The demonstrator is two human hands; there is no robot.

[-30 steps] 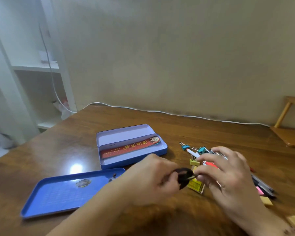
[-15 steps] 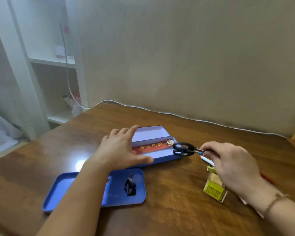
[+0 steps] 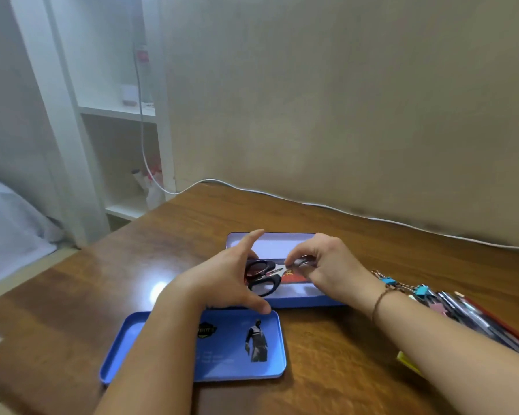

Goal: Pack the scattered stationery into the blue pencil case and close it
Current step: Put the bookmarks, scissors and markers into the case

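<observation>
Your right hand (image 3: 327, 265) pinched the blade end of the scissors (image 3: 267, 275) between fingertips and thumb, holding them over the open blue pencil case (image 3: 300, 301). Their long axis ran nearly level, left to right across the case: the black loop handles pointed toward your left hand (image 3: 225, 280), the metal blades toward your right, mostly hidden inside that grip. Your left hand was spread open, fingers raised and thumb low against the case's near wall, cupped just beside the handles; whether it touched them was hard to tell.

Half a second before, the scissors had hung off the case's right end and your left hand had lain flat on the case; now the scissors sat above its middle, and both hands had closed in around them.

The case looked like thin painted metal, a shallow rectangle with rounded corners and a pale inside, with a red printed strip lying under the scissors. Its lid (image 3: 237, 366), the same glossy blue with a printed figure, lay flat on the wooden counter (image 3: 327, 354) beneath your left wrist. Beyond your right wrist, blue binder clips (image 3: 390, 280) and a loose bundle of pens (image 3: 468, 313) rested on the counter.
</observation>
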